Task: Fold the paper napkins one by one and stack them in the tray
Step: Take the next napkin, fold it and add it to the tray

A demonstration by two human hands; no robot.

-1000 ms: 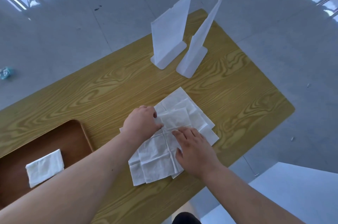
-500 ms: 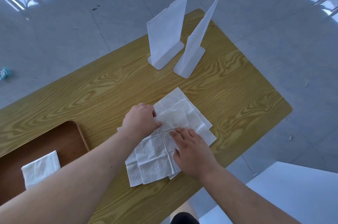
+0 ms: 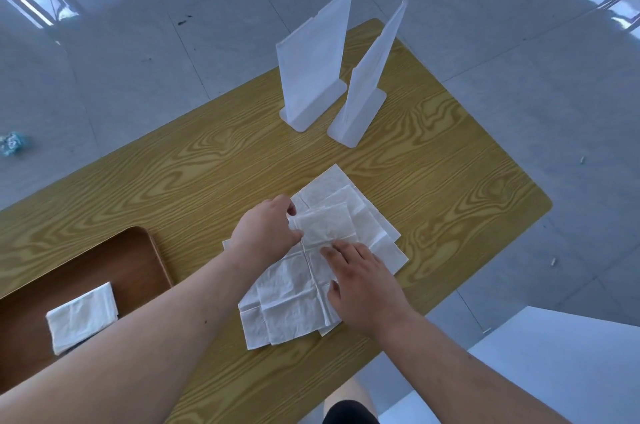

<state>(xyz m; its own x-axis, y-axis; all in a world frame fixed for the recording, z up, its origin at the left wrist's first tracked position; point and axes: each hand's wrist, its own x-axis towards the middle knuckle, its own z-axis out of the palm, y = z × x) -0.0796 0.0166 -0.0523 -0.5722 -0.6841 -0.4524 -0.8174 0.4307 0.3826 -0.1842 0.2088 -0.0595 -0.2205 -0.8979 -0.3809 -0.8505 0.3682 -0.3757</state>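
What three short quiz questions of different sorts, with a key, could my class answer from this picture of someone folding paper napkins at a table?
1. True or false: the brown tray already holds one folded napkin.
2. Multiple choice: where do both hands work? A) over the tray B) on the pile of napkins C) at the white stands
3. Fill in: the right hand lies flat on the pile while the left hand pinches the edge of a small folded ____ of napkin.

Key: 1 true; 2 B; 3 square.
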